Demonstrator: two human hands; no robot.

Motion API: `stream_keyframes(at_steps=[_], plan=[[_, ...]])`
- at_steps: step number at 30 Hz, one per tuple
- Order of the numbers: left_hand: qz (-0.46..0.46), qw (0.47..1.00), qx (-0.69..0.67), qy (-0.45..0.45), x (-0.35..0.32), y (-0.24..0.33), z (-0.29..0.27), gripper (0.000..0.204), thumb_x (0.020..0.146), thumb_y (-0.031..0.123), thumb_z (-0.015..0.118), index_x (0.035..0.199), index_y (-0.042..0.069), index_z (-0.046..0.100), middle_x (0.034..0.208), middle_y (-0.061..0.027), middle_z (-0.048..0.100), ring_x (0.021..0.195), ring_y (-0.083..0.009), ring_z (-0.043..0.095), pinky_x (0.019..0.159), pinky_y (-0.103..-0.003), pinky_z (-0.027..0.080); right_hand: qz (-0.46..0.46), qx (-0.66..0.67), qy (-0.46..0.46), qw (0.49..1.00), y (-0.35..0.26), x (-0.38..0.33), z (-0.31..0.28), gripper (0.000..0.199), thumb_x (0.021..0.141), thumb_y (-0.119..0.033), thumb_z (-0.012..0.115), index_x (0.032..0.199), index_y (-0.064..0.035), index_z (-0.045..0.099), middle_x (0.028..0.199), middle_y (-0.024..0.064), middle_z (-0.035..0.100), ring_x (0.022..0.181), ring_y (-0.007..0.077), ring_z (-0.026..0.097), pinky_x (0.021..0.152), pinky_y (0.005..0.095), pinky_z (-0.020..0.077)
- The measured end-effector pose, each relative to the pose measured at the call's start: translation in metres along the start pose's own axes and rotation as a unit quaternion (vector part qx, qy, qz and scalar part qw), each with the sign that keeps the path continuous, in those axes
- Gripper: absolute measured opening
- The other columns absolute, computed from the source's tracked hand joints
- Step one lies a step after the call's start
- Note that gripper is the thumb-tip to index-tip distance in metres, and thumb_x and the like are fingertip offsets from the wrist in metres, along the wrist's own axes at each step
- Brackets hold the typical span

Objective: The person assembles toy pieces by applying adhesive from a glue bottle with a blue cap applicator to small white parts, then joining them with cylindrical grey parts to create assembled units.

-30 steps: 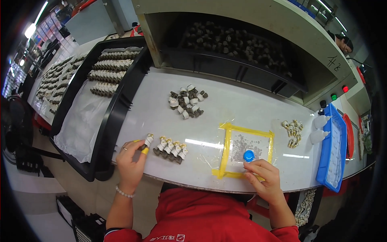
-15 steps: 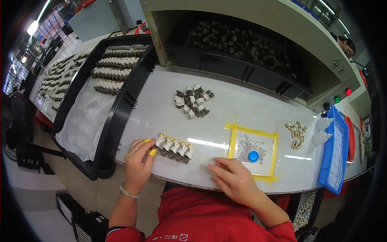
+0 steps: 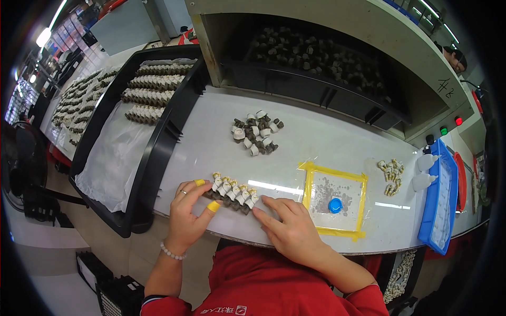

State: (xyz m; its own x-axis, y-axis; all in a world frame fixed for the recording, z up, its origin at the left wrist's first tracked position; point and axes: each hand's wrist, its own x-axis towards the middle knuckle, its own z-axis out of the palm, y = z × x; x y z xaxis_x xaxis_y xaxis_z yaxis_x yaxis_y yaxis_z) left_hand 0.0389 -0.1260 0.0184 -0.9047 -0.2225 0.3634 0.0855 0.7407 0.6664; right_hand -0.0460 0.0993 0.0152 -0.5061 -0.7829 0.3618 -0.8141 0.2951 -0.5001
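Head view: near the white workbench's (image 3: 337,142) front edge, a row of small parts (image 3: 232,192) runs left to right between both hands; the left hand (image 3: 187,216) pinches its left end, the right hand (image 3: 290,229) lies flat, fingertips touching its right end.

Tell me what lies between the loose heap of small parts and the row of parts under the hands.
In the head view, only bare white bench top lies between the loose heap and the row.
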Motion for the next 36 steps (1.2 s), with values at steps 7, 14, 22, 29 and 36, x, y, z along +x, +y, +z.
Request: stream_keyframes(at_steps=[7, 14, 22, 29, 36], plan=[[-0.028, 0.997, 0.064, -0.014, 0.004, 0.025, 0.023, 0.064, 0.059, 0.021, 0.082, 0.109, -0.001, 0.050, 0.108, -0.0194, 0.048, 0.101, -0.0351, 0.048, 0.085, -0.041, 0.044, 0.002, 0.002, 0.002, 1.000, 0.001, 0.002, 0.002, 0.044, 0.068, -0.002, 0.066, 0.111, -0.0065, 0.062, 0.116, 0.0120, 0.057, 0.098, 0.0274, 0.055, 0.082, 0.0377, 0.0451], [-0.023, 0.993, 0.110, -0.021, 0.005, 0.044, 0.030, 0.059, 0.059, 0.020, 0.078, 0.105, -0.002, 0.049, 0.108, -0.0228, 0.044, 0.103, -0.0390, 0.044, 0.087, -0.045, 0.042, -0.015, 0.026, 0.003, 1.000, 0.003, 0.002, -0.002, 0.043, 0.066, 0.001, 0.061, 0.109, -0.0034, 0.063, 0.113, 0.0131, 0.058, 0.097, 0.0289, 0.055, 0.082, 0.0383, 0.0450], [-0.041, 0.987, 0.156, -0.026, 0.005, 0.052, 0.040, 0.057, 0.062, 0.021, 0.076, 0.104, -0.005, 0.048, 0.109, -0.0268, 0.043, 0.106, -0.0418, 0.042, 0.091, -0.046, 0.040, -0.008, 0.046, -0.008, 0.999, 0.002, 0.002, 0.000, 0.041, 0.068, 0.002, 0.057, 0.109, -0.0011, 0.062, 0.111, 0.0136, 0.057, 0.100, 0.0296, 0.054, 0.081, 0.0382, 0.0424], [-0.025, 0.988, 0.151, -0.021, 0.010, 0.048, 0.041, 0.058, 0.060, 0.020, 0.076, 0.105, -0.004, 0.047, 0.109, -0.0260, 0.042, 0.106, -0.0418, 0.042, 0.090, -0.047, 0.041, 0.008, 0.043, 0.003, 0.999, 0.004, 0.003, 0.000, 0.039, 0.070, 0.001, 0.055, 0.108, -0.0012, 0.062, 0.112, 0.0144, 0.057, 0.100, 0.0297, 0.054, 0.081, 0.0385, 0.0421], [-0.042, 0.986, 0.159, -0.019, 0.009, 0.048, 0.045, 0.059, 0.059, 0.018, 0.078, 0.104, -0.003, 0.046, 0.111, -0.0247, 0.042, 0.108, -0.0415, 0.042, 0.090, -0.047, 0.040, 0.019, 0.062, 0.013, 0.998, 0.003, 0.001, 0.004, 0.043, 0.068, 0.004, 0.056, 0.110, -0.0017, 0.062, 0.114, 0.0145, 0.056, 0.101, 0.0306, 0.053, 0.086, 0.0393, 0.0424]])
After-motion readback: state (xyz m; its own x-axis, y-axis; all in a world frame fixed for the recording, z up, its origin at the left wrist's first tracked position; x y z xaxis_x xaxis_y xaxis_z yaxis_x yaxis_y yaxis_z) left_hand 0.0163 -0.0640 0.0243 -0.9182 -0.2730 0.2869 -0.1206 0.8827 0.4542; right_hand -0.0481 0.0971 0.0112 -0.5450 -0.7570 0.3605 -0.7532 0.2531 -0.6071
